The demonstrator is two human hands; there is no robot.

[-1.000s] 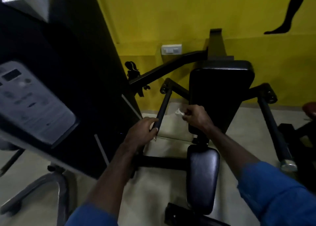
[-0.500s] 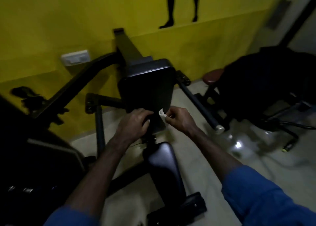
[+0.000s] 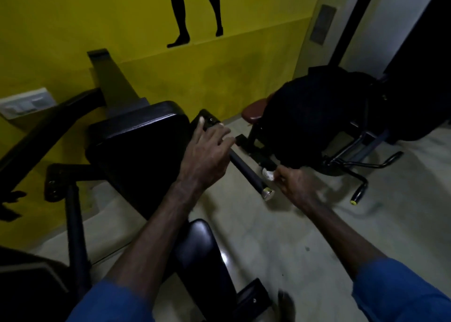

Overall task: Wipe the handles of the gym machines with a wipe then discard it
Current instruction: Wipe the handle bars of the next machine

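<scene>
A small white wipe point(image 3: 267, 174) is pinched at the fingertips of the right hand point(image 3: 296, 183), protruding from their far side toward the machine; the fingers are curled around it, though motion blur keeps the exact grip from being made out. The wipe is held just beside the right handle point(image 3: 246, 171), a black bar with a silver end cap point(image 3: 267, 193), near its lower end, and whether it touches the bar cannot be told. The left hand point(image 3: 207, 151) is laid over the upper part of the same handle, its fingers spread and mostly straight, with the fingertips reaching the black bracket point(image 3: 208, 121) where the bar is joined to the frame; no closed grip is seen there. The black back pad point(image 3: 139, 151) is seen to the left of that hand, and the glossy seat pad point(image 3: 202, 251) lies below, between the two forearms. A second handle point(image 3: 74, 226) is seen at the machine's left side, well apart from both hands. A yellow wall point(image 3: 219, 72) stands behind, and another dark machine point(image 3: 324, 116) is placed at the right.
</scene>
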